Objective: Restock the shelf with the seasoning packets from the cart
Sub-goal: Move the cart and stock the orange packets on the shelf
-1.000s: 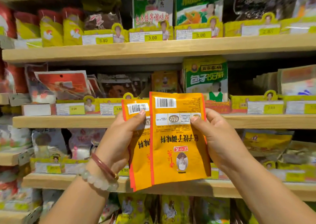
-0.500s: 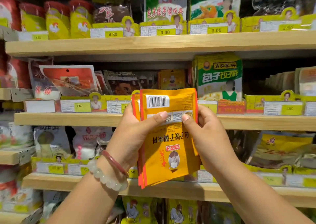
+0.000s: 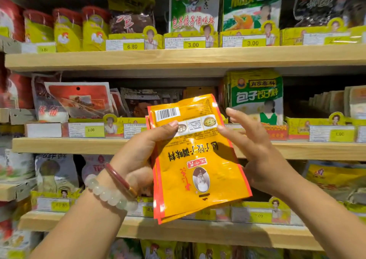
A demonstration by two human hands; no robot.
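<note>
Item: small stack of orange seasoning packets (image 3: 195, 159), red-edged, held in the air in front of the middle shelf (image 3: 69, 145), roughly central in the head view. Orientation: long axis near vertical, tilted slightly so the top leans left and the bottom right corner swings out to the right; print is upside down, barcode and white label strip at the upper end, oval portrait and brand mark at the lower end. Edges of at least two further packets show behind the front one along the left and bottom sides; exact count cannot be told. Upper end overlaps the middle shelf's yellow price-tag strip (image 3: 118, 127); lower end hangs before the shelf below. Grip: left hand (image 3: 138, 159) holds the stack at its left edge, thumb pressed across the front near the label strip, remaining fingers hidden behind the packets. Right hand (image 3: 255, 150) is spread with fingers extended and apart, thumb tip touching or just beside the right edge of the front packet near the label strip; it grasps nothing. Left wrist carries a pale bead bracelet (image 3: 110, 193) and a red bangle (image 3: 120, 179). Surroundings: green-and-yellow packet stack (image 3: 256, 96) standing on the middle shelf just right of the orange stack; red-and-white packets (image 3: 79, 98) leaning to the left; top shelf tags read 6.80, 3.00, 3.00.
</note>
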